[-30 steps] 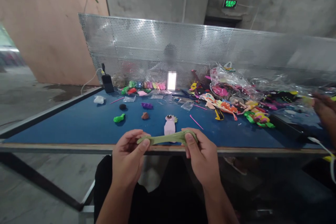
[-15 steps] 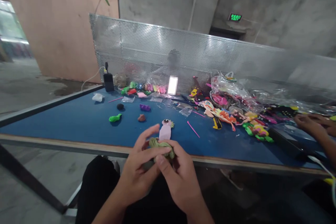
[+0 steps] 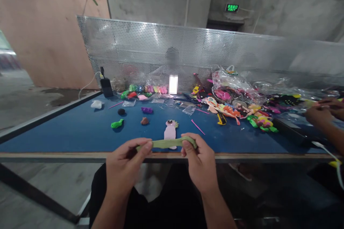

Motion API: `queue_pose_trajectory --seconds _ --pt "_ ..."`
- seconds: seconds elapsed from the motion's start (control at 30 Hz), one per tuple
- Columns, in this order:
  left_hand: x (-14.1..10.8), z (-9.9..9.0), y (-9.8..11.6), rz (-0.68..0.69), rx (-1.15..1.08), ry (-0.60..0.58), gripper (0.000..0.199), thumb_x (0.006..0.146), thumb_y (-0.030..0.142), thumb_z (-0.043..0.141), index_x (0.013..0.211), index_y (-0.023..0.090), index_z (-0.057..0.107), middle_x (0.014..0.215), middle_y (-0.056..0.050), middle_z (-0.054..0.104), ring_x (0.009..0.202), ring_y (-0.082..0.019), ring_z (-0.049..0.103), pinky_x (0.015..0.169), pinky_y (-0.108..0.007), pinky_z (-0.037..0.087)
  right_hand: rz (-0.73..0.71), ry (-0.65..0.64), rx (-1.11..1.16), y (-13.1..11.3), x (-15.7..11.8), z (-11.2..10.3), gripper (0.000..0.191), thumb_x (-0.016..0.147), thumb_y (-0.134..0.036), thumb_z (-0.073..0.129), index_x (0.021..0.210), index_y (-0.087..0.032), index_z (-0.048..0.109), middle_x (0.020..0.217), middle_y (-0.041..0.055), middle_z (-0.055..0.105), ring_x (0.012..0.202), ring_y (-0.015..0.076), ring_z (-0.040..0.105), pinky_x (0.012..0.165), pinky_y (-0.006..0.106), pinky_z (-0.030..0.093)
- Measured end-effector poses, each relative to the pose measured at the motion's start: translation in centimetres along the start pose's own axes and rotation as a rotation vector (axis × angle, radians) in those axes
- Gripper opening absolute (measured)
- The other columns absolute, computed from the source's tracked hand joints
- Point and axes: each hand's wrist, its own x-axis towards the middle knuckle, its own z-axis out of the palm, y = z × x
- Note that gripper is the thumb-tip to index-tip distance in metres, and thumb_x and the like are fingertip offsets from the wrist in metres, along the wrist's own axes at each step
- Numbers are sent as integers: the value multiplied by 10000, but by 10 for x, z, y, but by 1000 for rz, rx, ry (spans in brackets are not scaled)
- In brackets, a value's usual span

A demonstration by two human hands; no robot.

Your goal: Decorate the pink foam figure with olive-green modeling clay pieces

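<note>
An olive-green strip (image 3: 166, 144) is crossing in front of the lower part of the lilac figure (image 3: 170, 133). The left hand (image 3: 122, 168) is pinching 1 end, left of the figure; the right hand (image 3: 202, 162) is gripping the other, bulkier end, right of it. Looking thin mid-span, the strip is probably risking a tear if the 2 hands are pulling too hard. High beyond the figure, to its right, a green sign (image 3: 232, 8) is reading "EXIT"; its upper characters are looking too blurred to read.
</note>
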Motion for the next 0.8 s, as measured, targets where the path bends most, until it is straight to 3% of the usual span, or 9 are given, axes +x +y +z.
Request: queue_pose_trajectory --seconds 0.1,0.2,0.3,0.4,0.53,0.67,0.8 --pt "1 -2 -6 -55 -211 56 224 782 291 810 994 240 757 920 -16 792 733 -155 726 685 -245 597 15 46 21 0 -1 2 299 1009 -415 509 1188 -221 648 883 35 681 745 168 623 691 274 504" --pt "-7 8 -1 96 -287 -105 190 828 240 761 1014 274 777 1125 -39 774 1072 -216 706 897 -299 584 -38 -138 134 -4 -13 15 403 1025 -406 487 1403 -269 509 1311 80 604 1150 218 600 965 334 493" --pt "-15 20 10 196 -227 -225 322 836 232 743 1148 311 752 1381 -46 654 1310 -265 572 1073 -367 494 -87 -301 239 -9 -25 29 470 998 -360 560 1454 -316 454 1434 51 534 1305 230 520 1095 357 422" --pt "-17 25 16 41 -227 -276 509 810 261 767 1306 303 662 1399 -71 638 1216 -271 645 1014 -365 540 -67 -289 251 -11 -25 32 389 970 -316 615 1355 -306 558 1293 32 639 1168 208 617 1010 313 482" --pt "-14 20 8 -202 -227 -291 393 708 279 856 1083 202 768 976 -67 799 876 -232 751 812 -305 608 -25 -272 210 -9 -17 24 236 935 -328 665 1153 -250 706 1054 28 727 928 183 682 831 270 536" --pt "-6 11 -11 -308 -300 -126 295 683 301 883 930 179 774 807 -25 786 728 -148 717 710 -213 574 73 -218 222 -2 -6 10 255 960 -395 612 1065 -200 739 765 15 706 631 136 630 600 233 519" --pt "5 -1 -21 -269 -417 30 300 681 319 884 925 196 761 701 18 737 613 -101 666 615 -174 544 114 27 159 6 5 -5 302 947 -447 626 1085 -201 734 662 -9 641 586 124 574 565 222 490"
